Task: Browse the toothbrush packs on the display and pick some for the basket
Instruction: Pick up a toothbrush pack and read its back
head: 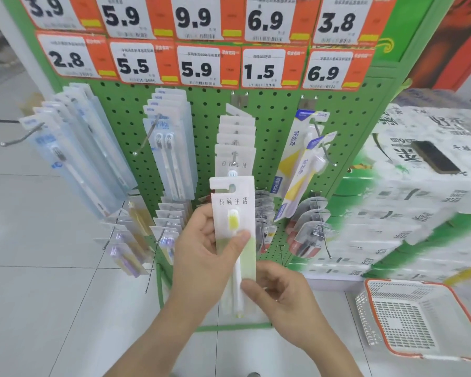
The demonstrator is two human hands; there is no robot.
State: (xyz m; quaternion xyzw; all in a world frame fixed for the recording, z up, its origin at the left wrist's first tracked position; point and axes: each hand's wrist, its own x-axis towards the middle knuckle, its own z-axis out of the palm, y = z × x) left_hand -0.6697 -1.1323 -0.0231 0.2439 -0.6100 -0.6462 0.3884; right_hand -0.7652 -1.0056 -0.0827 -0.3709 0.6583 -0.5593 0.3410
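A toothbrush pack (233, 229) is being inspected, off its hook.
It is gripped by the left hand (204, 254) and pinched low by the right hand (278, 288); next, apparently, carrying to the basket (408, 319) at four o'clock.

Held pack: a white and pale-green toothbrush pack (233, 229) stands upright in front of the green pegboard display (278, 123).
Left hand (204, 257): grips the pack's left edge, thumb across its front.
Right hand (278, 292): fingers pinch the pack's lower right corner.
Hooks: a row of matching packs (235, 142) hangs just behind the held one; blue packs (74, 148) hang at the left.
Price tags (199, 66): two rows along the top.
Basket (413, 319): white with an orange rim, on the floor at the right.
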